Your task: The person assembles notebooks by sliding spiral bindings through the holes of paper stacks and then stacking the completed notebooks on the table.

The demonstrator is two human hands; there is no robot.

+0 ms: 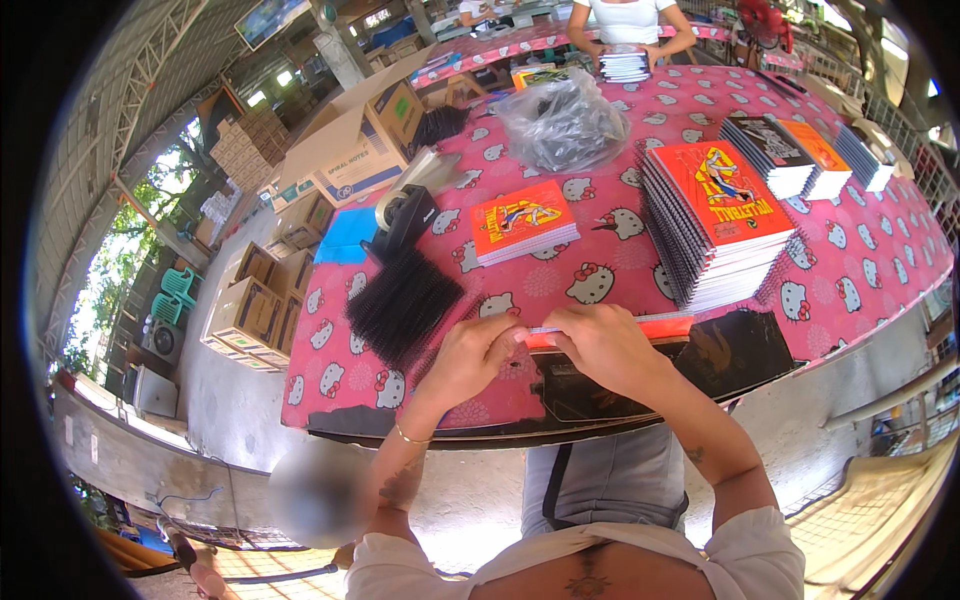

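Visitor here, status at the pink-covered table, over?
Right bare hand: gripping slim orange-covered notebook. Left bare hand: at its left end. Black spiral coils: piled left, not blocking hands.

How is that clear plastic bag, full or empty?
At least partly full: the clear plastic bag bulges, with dark contents showing through; I cannot tell exactly how full.

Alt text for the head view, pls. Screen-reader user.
A person's left hand and right hand hold an orange-covered booklet at the near edge of a pink cat-print table. Beyond it, a tall stack of spiral notebooks is at right; black coils and a tape dispenser are at left. A co-worker is across the table.
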